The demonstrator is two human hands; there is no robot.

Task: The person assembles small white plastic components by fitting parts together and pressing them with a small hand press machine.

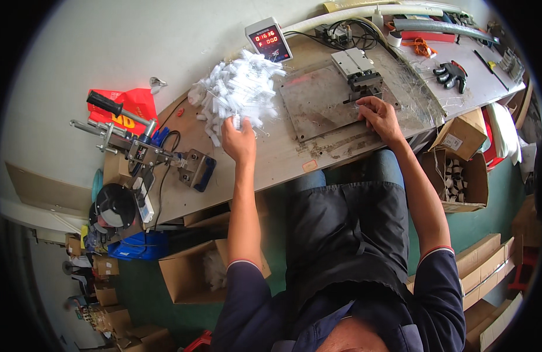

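Observation:
At the near edge of a heaped pile of small white ribbed pieces (236, 82), my left hand (239, 142) is closed, its thumb and finger around one white ribbed piece (236, 122). My right hand (379, 117) is beside a small metal clamping fixture (360, 73). Its thumb and forefinger come together in a pinch close to the dark front part of the fixture; what they hold, if anything, is too small to make out. Under the fixture lies a flat metal plate (312, 108), bolted or resting on the worktable.
Behind the pile stands a counter with a red lit display (269, 41). A lever hand press (139, 146) is at the table's left. At right lie a black-and-grey glove (451, 76) and a screwdriver (491, 67). Cartons (458, 202) stand on the floor below.

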